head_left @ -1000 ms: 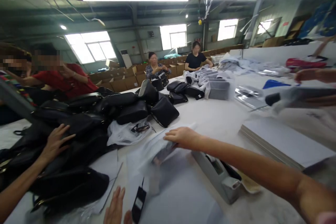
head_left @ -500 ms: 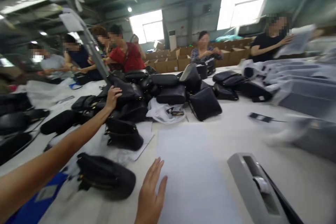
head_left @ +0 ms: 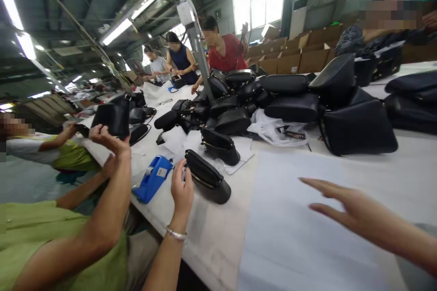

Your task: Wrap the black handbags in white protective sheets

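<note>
My left hand (head_left: 182, 188), with a bracelet at the wrist, is open beside the left end of a small black bag (head_left: 209, 179); whether the fingertips touch it I cannot tell. Over a large white sheet (head_left: 287, 223) on the table, my right hand (head_left: 348, 202) is open and holds nothing, thumb and fingers apart. Another black bag (head_left: 220, 145) stands just behind the first one. A blue tape dispenser (head_left: 153, 177) sits to the left of my left hand.
At the left, a person in a green top (head_left: 58, 236) holds up a black bag (head_left: 114, 116). Piled black bags (head_left: 293, 95) and a clear plastic bag (head_left: 278, 129) lie across the back. A metal post (head_left: 200, 50) rises behind them. More people stand farther off.
The view has swung left. My right hand has come into view over the sheet, and my left hand is now by the small bag. The other person's arm has left the pile.
</note>
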{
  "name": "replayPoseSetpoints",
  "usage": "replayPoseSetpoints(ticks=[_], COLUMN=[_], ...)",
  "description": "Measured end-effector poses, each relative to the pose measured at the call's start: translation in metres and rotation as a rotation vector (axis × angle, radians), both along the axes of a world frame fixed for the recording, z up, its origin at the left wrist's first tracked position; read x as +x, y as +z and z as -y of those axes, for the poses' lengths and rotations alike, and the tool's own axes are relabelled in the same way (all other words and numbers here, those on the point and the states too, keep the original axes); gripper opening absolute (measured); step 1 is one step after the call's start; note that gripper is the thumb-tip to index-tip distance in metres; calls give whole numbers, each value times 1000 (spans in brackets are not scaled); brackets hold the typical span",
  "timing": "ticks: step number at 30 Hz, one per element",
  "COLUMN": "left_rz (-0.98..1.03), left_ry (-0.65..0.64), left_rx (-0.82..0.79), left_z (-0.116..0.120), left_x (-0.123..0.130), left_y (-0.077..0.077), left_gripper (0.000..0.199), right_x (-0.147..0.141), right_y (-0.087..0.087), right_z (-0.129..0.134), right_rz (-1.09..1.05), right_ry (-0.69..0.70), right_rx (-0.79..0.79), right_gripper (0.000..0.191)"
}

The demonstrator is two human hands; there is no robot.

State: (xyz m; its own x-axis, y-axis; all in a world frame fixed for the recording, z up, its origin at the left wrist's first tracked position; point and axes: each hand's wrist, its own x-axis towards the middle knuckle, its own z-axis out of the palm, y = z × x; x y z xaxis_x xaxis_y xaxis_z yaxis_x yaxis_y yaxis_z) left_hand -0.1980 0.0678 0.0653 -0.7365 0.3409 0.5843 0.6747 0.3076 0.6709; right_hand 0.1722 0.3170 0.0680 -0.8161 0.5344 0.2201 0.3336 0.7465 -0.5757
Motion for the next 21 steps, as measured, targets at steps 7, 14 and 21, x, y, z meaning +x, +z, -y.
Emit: replayPoseSetpoints(ticks=[7, 14, 21], left_rz=[133, 22, -136], left_ry=[-239, -567, -706], left_rx=[-259, -473, -574], left_z=[2, 34, 46], left_x=[-89, -112, -89], left_y=[-12, 1, 25], left_gripper=[57, 66, 44], right_x=[-194, -239, -199], right_y=[-8, -22, -12], right_z=[112, 126, 115], right_rz=[-34, -157, -182], right_ry=[112, 59, 69], right_rx=[-320, -370, -443], right_gripper=[86, 38, 29])
